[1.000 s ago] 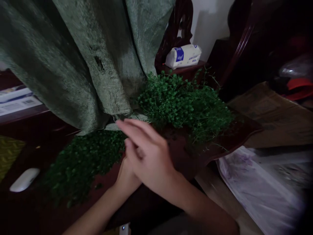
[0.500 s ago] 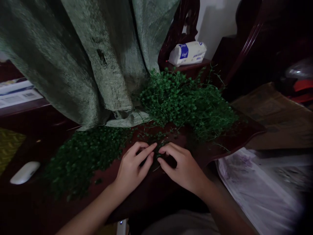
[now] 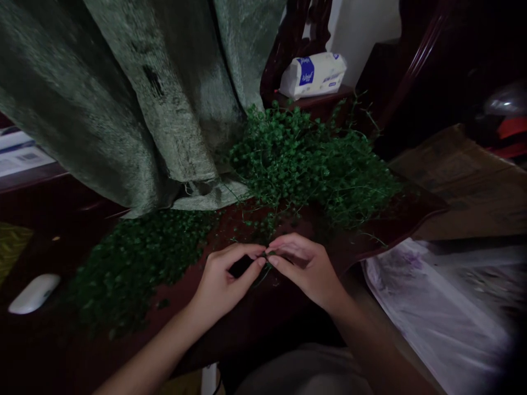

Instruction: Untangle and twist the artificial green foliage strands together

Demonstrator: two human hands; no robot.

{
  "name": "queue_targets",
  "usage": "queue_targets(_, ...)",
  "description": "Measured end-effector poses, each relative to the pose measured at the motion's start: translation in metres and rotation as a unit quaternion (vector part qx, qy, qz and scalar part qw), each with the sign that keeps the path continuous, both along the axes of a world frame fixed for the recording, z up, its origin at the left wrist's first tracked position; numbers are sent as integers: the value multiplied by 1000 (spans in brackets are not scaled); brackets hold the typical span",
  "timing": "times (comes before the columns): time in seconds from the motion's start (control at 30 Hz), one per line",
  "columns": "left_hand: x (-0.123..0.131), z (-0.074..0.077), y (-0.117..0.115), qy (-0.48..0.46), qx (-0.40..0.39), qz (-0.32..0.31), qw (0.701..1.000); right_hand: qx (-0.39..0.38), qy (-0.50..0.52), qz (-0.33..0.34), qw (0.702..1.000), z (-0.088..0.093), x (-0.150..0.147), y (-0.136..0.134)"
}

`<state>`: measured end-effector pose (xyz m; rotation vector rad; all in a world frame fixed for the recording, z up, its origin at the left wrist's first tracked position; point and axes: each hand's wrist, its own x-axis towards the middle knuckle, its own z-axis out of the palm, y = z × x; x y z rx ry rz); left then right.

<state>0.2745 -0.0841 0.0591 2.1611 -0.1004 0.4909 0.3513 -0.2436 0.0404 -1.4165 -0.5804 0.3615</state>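
My left hand [image 3: 226, 280] and my right hand [image 3: 307, 269] meet fingertip to fingertip over the dark red wooden table [image 3: 185, 296]. Thumb and forefinger of each pinch a small green sprig [image 3: 267, 258], mostly hidden by the fingers. Beyond my right hand lies a tangled heap of leafy green stems [image 3: 313, 159]. To the left of my left hand spreads a lower pile of small green leaves [image 3: 135, 269]. A few loose bits of greenery lie on the table between the two piles.
Greenish-grey cloth [image 3: 173, 109] hangs down behind the leaf pile. A tissue pack [image 3: 315, 75] sits behind the stems. At far left is a white rounded case [image 3: 35, 293]. Cardboard [image 3: 461, 186] and a pale plastic bag [image 3: 436, 307] flank the table's right edge.
My hands have come together, and the left thumb and forefinger have closed on the sprig. The view has shifted slightly.
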Motion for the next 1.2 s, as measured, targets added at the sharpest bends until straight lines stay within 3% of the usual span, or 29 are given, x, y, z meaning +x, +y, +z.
queue_targets(0.17, 2, 1, 2, -20, 4, -14, 1000, -25, -45, -25, 998, 0, -4, 0)
queue_targets(0.33, -1, -1, 3, -52, 113, -29, 992, -67, -186, -90, 976, -2, -11, 1)
queue_targets(0.47, -4, -3, 1, -47, 205, -19, 977, -69, -238, -80, 966, -3, -12, 1)
queue_targets(0.7, -5, -2, 2, -10, 263, -22, 964, -79, -264, -59, 960, -5, -14, 2)
queue_targets(0.87, -4, -4, 2, -21, 258, -19, 966, -101, -278, -42, 954, -7, -15, 4)
queue_targets(1.2, -8, -6, -2, -65, 208, -18, 976, -75, -328, -32, 941, -11, -14, 0)
